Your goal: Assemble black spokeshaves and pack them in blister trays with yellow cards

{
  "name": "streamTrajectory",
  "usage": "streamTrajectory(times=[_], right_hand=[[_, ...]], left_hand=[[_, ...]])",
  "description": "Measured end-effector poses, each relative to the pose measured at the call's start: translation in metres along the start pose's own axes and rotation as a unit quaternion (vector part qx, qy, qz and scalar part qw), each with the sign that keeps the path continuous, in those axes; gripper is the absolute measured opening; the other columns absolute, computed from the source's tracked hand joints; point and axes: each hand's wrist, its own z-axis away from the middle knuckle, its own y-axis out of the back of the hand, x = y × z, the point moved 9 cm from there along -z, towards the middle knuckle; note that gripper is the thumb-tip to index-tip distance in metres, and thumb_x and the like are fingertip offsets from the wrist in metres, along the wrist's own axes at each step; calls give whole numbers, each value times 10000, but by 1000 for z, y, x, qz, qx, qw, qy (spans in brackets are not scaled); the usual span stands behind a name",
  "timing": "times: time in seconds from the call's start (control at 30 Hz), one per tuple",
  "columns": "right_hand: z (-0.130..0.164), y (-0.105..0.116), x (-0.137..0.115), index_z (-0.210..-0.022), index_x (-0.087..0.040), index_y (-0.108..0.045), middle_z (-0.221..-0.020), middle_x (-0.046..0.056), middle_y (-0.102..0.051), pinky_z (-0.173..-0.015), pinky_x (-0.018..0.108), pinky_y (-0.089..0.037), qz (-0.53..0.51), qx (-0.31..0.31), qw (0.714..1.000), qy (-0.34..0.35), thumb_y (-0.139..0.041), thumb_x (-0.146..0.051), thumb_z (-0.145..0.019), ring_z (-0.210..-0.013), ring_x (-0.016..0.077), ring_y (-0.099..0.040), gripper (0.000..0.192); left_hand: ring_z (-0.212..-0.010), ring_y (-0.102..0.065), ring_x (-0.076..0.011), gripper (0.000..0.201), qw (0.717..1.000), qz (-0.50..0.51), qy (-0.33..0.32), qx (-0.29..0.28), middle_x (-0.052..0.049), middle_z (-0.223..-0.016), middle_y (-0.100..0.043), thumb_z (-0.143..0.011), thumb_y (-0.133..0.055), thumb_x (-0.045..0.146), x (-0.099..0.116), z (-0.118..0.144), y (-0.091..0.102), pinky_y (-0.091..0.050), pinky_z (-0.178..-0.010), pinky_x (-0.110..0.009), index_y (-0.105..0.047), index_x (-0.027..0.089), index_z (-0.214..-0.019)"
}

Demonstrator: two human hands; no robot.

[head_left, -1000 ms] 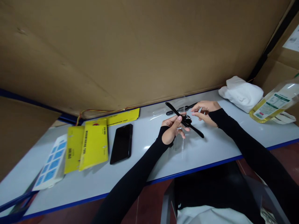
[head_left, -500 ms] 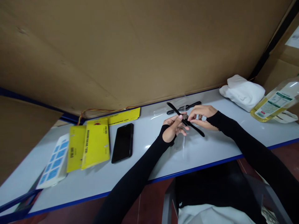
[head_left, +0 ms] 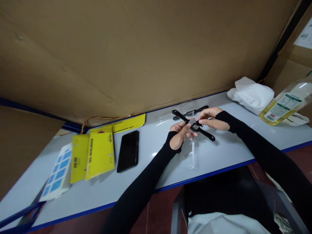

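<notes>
My left hand [head_left: 181,133] is closed around the middle of a black two-handled spokeshave [head_left: 206,134], which lies diagonally across my fingers. A flat metal plate [head_left: 193,122] shows at its centre. My right hand [head_left: 211,119] pinches a small black piece [head_left: 199,124] at the spokeshave's middle; whether this piece is fixed to the tool I cannot tell. Just behind my hands, a second black-handled tool [head_left: 201,110] lies on the table, partly under clear plastic. A clear plastic package [head_left: 192,156] rests in front of my left hand.
On the left are a black phone [head_left: 128,151], yellow cards [head_left: 101,152] printed with tool names and a sheet of blue labels [head_left: 58,170]. A white cloth bundle [head_left: 252,94] and a bottle of yellow liquid [head_left: 284,104] stand right. A cardboard wall [head_left: 146,55] rises behind the table.
The spokeshave has turned in my left hand, so its flat handle faces and metal plate show more. My right fingers have shifted slightly and now hold the small black piece at its centre.
</notes>
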Motion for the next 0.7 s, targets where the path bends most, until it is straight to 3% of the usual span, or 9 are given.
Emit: streamTrajectory(times=[0.1,0.2,0.33,0.47,0.53,0.6,0.7], right_hand=[[-1,16,4,-940,-158,-703,-693,-5,-647,-438,205,-450,-41,41,998,-27,-804,-416,-811,-479,69,-495,305],[-3,20,20,-864,-174,-661,-675,5,-615,-432,232,-468,-142,65,982,-104,-876,-401,-708,-542,120,-556,349],[-4,-5,34,-735,-192,-574,-707,60,-622,-388,233,-396,-259,22,943,-207,-813,-385,-721,-573,146,-537,307],[-2,-24,32,-674,-211,-504,-576,-5,-482,-347,224,-218,-261,-3,938,-230,-612,-543,-866,-454,104,-367,399],[-1,-20,26,-707,-211,-516,-540,-54,-409,-376,220,-198,-201,31,961,-188,-611,-642,-872,-434,82,-290,471],[1,-10,11,-755,-200,-558,-546,-80,-399,-434,219,-251,-84,88,988,-95,-723,-667,-798,-465,71,-296,497],[7,-5,-8,-850,-168,-656,-575,-84,-425,-525,232,-324,53,130,990,16,-811,-573,-747,-528,75,-362,445]], left_hand=[[-636,-723,-198,605,1000,12,-11,-7,-168,-928,-793,-750,-884,460,5,2,-3,-470,-493,-257,-679,86,-1180],[-645,-722,-197,606,1000,21,-15,-12,-217,-1045,-786,-761,-877,467,7,3,-5,-455,-504,-264,-677,81,-1184],[-652,-729,-207,602,999,18,-24,-13,-189,-953,-793,-792,-854,485,8,3,-4,-450,-521,-267,-683,75,-1198],[-648,-728,-194,580,999,18,-45,-9,-175,-956,-794,-817,-835,494,10,4,-3,-458,-517,-259,-690,87,-1205],[-641,-729,-194,588,998,6,-55,-6,-165,-934,-795,-820,-833,503,11,4,-3,-464,-508,-256,-695,85,-1209],[-637,-734,-204,610,998,-8,-60,-5,-144,-862,-789,-821,-830,514,11,4,-2,-474,-504,-256,-698,77,-1226],[-646,-745,-220,643,998,-18,-64,-4,-129,-805,-780,-835,-813,529,9,4,-2,-485,-509,-259,-692,69,-1269]])
